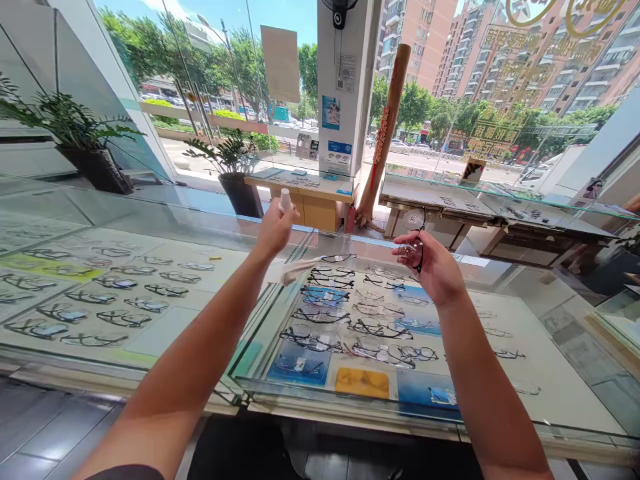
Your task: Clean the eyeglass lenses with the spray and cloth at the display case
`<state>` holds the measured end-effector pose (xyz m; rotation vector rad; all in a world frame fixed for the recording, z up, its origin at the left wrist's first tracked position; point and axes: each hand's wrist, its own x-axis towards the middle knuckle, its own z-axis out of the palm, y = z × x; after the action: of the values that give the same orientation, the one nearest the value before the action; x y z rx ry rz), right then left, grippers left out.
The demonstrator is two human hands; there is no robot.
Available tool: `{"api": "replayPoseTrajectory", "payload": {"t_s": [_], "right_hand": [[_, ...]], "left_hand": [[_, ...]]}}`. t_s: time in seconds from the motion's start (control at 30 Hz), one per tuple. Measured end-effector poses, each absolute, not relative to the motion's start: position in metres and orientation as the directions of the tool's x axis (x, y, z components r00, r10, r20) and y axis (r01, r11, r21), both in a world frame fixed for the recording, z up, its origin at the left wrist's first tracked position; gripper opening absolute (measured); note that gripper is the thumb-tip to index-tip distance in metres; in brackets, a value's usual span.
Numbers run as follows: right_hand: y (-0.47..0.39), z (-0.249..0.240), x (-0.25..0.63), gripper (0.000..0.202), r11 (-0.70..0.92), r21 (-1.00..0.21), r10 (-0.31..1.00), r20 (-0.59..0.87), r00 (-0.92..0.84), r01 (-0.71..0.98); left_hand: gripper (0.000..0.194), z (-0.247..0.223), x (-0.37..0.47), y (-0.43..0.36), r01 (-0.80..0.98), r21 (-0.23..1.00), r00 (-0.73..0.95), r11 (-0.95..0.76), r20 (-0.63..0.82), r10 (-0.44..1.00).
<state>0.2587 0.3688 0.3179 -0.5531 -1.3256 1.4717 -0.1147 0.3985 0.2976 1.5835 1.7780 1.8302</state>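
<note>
The fingers of the left hand wrap a bottle, well left of the right hand, whose fingers hold glasses with their long side nearly upright.

In the left hand, a bottle is showing white; in the right hand, eyeglasses are showing black edging. Between the hands, a cloth is looking cream. Nearer than both hands, an orange-yellow plaque is showing darker mottling, with cards beside it showing blue.
</note>
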Motion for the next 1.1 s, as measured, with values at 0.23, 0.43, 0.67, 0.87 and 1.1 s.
{"api": "replayPoseTrajectory", "payload": {"t_s": [0.23,0.43,0.67,0.87,1.1], "right_hand": [[0.378,0.282,0.271,0.027,0.128,-0.904,0.915,0.266,-0.303,-0.409],[0.389,0.26,0.27,0.029,0.158,-0.901,0.92,0.283,-0.272,-0.404],[0.393,0.253,0.267,0.028,0.172,-0.911,0.916,0.288,-0.278,-0.376],[0.392,0.252,0.267,0.03,0.18,-0.915,0.911,0.294,-0.289,-0.362],[0.392,0.255,0.268,0.029,0.16,-0.91,0.915,0.282,-0.288,-0.382]], "left_hand": [[0.022,0.225,-0.191,0.401,0.671,0.728,-0.59,0.139,0.411,0.695],[0.027,0.188,-0.215,0.4,0.638,0.728,-0.634,0.25,0.311,0.708],[0.034,0.175,-0.216,0.4,0.609,0.748,-0.643,0.262,0.272,0.716],[0.058,0.185,-0.201,0.395,0.612,0.748,-0.678,0.258,0.328,0.658],[0.041,0.224,-0.15,0.382,0.846,0.521,-0.457,0.116,0.597,0.659]]}}
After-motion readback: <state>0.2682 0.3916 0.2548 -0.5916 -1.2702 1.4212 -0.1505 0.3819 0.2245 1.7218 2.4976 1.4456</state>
